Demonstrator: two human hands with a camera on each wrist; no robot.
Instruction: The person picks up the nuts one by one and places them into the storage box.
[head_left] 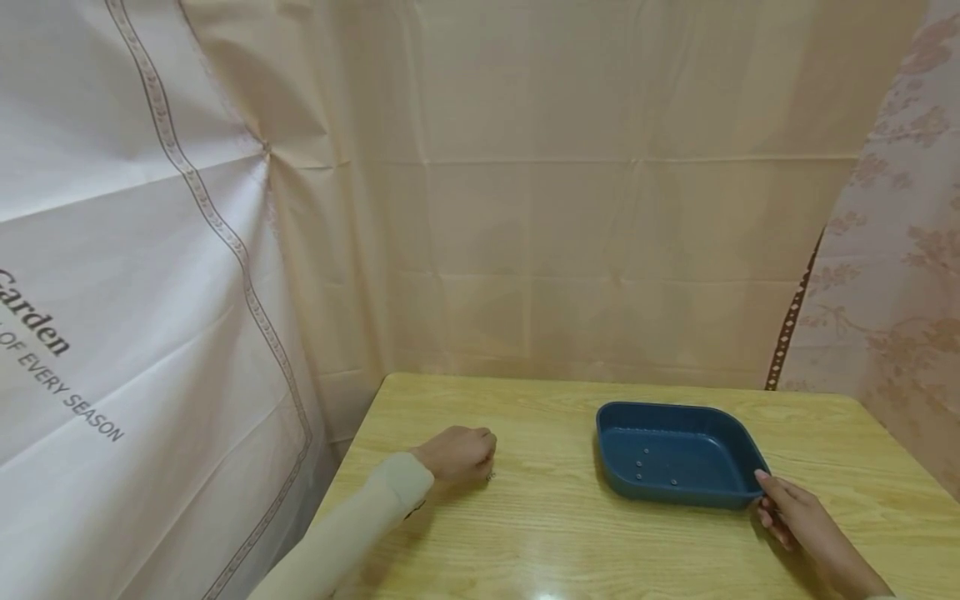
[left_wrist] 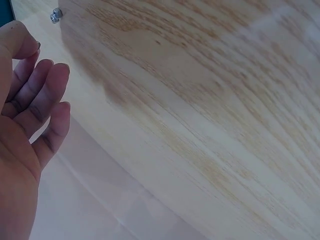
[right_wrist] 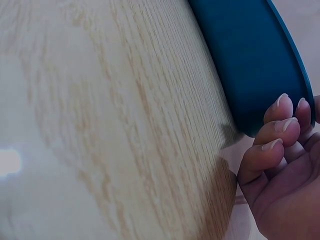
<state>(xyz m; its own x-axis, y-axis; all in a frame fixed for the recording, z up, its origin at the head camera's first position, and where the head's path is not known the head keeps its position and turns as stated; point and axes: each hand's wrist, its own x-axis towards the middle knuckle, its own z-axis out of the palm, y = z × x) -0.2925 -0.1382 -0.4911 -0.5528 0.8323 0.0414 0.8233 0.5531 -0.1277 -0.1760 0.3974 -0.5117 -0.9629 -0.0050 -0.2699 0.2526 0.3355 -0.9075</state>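
Note:
My right hand [head_left: 798,512] grips the near right corner of a blue rectangular tray [head_left: 678,498], thumb over the rim and fingers curled against the outer wall. In the right wrist view the curled fingertips [right_wrist: 285,125] lie at the tray wall [right_wrist: 245,60]. Several small metal nuts lie on the tray floor, one nut [head_left: 673,482] near the front. Left of the tray, my left hand [head_left: 455,452] is low over the table with curled fingers. A tiny dark piece [left_wrist: 38,45] shows between its thumb and finger. Just beyond those fingertips, small metal nuts [left_wrist: 56,15] sit on the wood.
The light wood-grain table [head_left: 540,533] has rounded corners. A beige cloth [head_left: 525,250] hangs behind it. Printed white cloth [head_left: 135,333] hangs at the left, and a floral cloth [head_left: 907,275] at the right.

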